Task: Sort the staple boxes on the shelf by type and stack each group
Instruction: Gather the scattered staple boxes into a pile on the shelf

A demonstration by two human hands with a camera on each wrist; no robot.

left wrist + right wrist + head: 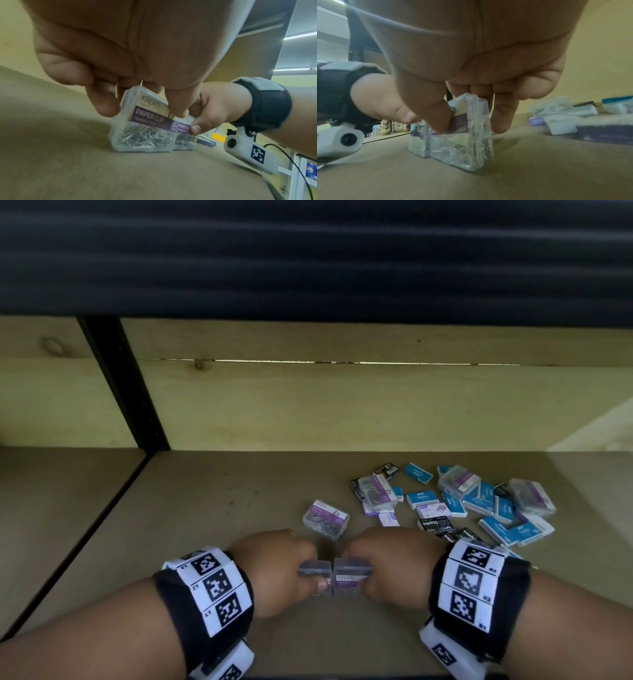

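Observation:
Two clear plastic paper-clip boxes with purple labels stand on edge, side by side, near the front of the shelf. My left hand (pixel 301 568) grips the left box (pixel 317 571) between thumb and fingers; the left wrist view shows this box (pixel 145 128) resting on the shelf. My right hand (pixel 380 570) pinches the right box (pixel 351 575), seen close up in the right wrist view (pixel 465 142) with the thumb on its label. The two boxes touch or nearly touch. A third clear paper-clip box (pixel 326 518) lies flat just beyond the hands.
A loose pile to the right holds blue staple boxes (pixel 421 498), black staple boxes (pixel 435 523) and more clear paper-clip boxes (pixel 378 491). A black shelf post (pixel 126 392) stands at the left. The wooden back wall (pixel 342 405) closes the shelf (pixel 222 501).

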